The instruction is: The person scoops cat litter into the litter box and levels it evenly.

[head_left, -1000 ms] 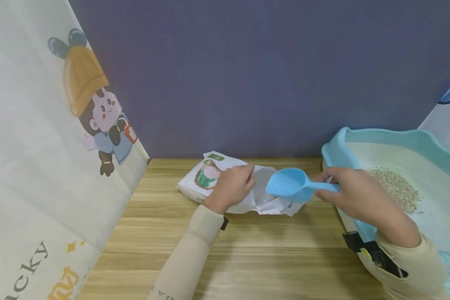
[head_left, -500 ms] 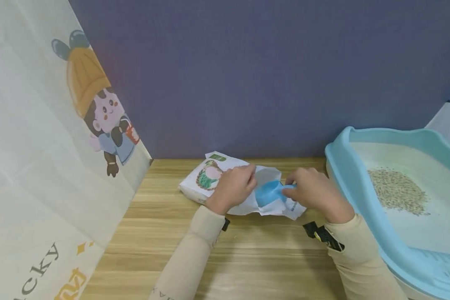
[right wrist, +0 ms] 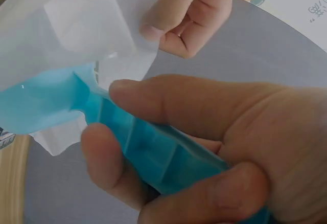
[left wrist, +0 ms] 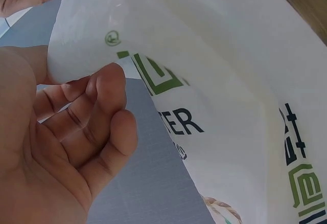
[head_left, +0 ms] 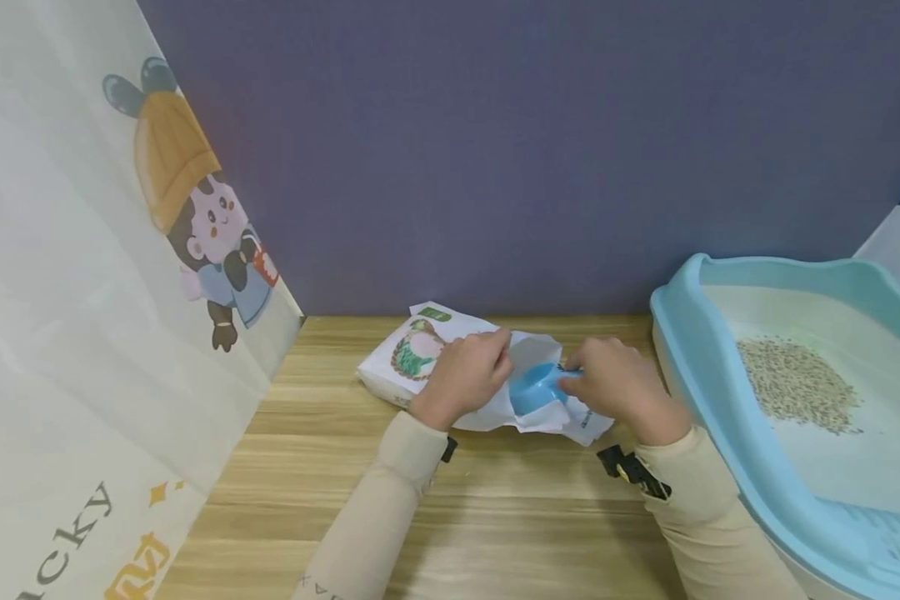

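A white printed bag (head_left: 378, 379) lies on its side on the wooden table, its torn mouth facing right. My left hand (head_left: 467, 375) pinches the upper edge of that mouth between thumb and fingers; the left wrist view shows the pinched bag edge (left wrist: 84, 35) close up. My right hand (head_left: 617, 379) grips the handle of a blue scoop (head_left: 536, 388), whose bowl sits inside the bag's opening. In the right wrist view the ribbed underside of the scoop handle (right wrist: 153, 152) runs between thumb and curled fingers. The bag's deeper contents are hidden.
A light blue litter box (head_left: 708, 350) stands on the right, with a heap of beige litter pellets (head_left: 795, 385) on its floor. Behind the wooden table (head_left: 510, 517) rises a dark blue-grey panel (head_left: 510, 167). A white cartoon-printed sheet (head_left: 67, 292) borders the left side.
My right hand has moved left from beside the litter box, bringing the scoop bowl into the bag's mouth. My left hand keeps its hold on the bag.
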The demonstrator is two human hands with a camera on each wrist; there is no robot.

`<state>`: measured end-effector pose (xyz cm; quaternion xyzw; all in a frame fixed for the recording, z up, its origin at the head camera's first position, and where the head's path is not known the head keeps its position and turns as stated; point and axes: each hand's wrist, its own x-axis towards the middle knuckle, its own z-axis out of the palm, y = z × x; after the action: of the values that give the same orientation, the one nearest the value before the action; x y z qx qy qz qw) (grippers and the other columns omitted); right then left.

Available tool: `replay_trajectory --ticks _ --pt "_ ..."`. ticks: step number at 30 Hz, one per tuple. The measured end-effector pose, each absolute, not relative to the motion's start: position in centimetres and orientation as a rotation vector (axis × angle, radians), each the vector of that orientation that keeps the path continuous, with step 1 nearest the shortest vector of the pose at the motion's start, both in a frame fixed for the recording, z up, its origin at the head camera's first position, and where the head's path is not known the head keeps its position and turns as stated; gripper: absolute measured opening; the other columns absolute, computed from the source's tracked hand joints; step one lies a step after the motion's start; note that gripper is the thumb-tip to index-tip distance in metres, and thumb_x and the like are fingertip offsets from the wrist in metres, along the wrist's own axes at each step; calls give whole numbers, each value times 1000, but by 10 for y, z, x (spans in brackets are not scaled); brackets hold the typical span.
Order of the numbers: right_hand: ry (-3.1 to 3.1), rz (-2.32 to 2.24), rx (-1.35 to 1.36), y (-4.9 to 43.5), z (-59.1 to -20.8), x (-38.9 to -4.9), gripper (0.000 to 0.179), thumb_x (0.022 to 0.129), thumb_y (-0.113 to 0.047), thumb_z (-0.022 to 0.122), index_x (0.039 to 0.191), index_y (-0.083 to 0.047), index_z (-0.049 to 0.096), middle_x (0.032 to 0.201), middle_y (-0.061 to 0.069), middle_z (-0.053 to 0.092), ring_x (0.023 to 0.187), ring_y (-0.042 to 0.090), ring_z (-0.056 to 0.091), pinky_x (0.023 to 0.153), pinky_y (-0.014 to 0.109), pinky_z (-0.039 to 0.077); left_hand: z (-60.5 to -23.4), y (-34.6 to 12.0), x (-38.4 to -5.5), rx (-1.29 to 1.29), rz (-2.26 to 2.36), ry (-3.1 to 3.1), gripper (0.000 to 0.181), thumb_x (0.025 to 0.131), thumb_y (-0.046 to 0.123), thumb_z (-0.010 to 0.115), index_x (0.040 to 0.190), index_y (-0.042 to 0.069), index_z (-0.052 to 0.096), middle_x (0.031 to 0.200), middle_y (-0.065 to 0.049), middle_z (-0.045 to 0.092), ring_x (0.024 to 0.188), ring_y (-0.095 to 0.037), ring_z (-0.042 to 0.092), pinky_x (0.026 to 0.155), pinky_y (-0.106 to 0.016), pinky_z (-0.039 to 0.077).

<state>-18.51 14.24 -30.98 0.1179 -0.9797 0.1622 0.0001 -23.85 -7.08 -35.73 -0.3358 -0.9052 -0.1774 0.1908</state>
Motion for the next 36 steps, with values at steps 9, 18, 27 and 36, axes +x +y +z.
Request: replay_trajectory --ticks 9,18,27,36 --pt "-3025 500 381 136 -323 -192 39 95 -22 69 61 -17 50 60 -3 36 52 12 37 50 28 32 -359 -73 -238 -936 -516 -2551 23 99 12 49 77 17 43 61 5 37 52 -7 31 49 -22 25" --pt "-2990 506 345 130 -335 -200 26 94 -24 71 73 -10 67 70 2 55 55 14 44 51 28 37 -358 -73 -239 -937 -520 -2547 22 99 13 49 78 17 44 62 4 39 52 -7 33 48 -22 26" --pt "-2945 547 368 126 -352 -211 42 95 -25 71 60 -15 50 56 -3 34 52 12 36 50 27 32 -358 -74 -239 -940 -532 -2549 22 98 11 50 78 17 44 62 5 39 52 -7 32 48 -21 26" --pt "-2911 599 393 128 -362 -216 22 94 -22 73 76 -9 69 55 -4 30 50 10 29 50 26 31 -355 -74 -239 -945 -538 -2544 23 98 10 51 77 16 44 61 5 38 51 -7 31 48 -21 25"
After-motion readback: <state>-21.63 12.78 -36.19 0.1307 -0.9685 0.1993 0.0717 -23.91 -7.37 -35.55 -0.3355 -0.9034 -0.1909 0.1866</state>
